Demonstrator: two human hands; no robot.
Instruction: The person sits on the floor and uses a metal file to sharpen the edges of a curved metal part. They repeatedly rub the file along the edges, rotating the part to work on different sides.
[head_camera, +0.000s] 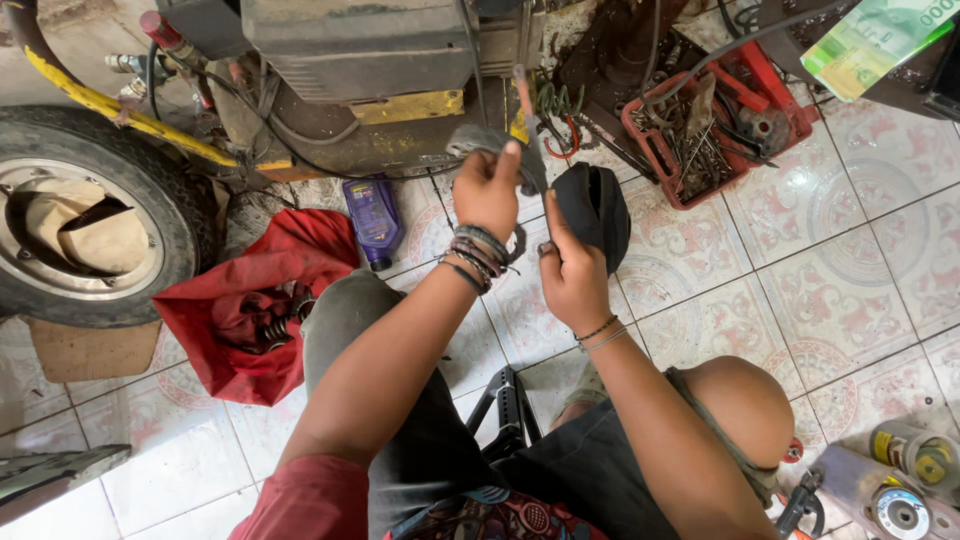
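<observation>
My left hand (487, 185) is raised in front of me, fingers closed on a grey, worn strip of cloth-like material (480, 140). My right hand (572, 270) grips a black rounded part (595, 212) with a slot down its face, held just right of the left hand. Both wrists carry bracelets. The grey strip reaches from the left hand toward the black part. I sit on a small black stool (508, 405) with my knees apart.
A tyre with a metal rim (85, 230) lies at left beside a red bag (240, 300) holding springs. A purple oil bottle (374, 220) lies by a machine (350, 60). A red tray of tools (700, 130) sits at top right; grinders (900, 490) at bottom right.
</observation>
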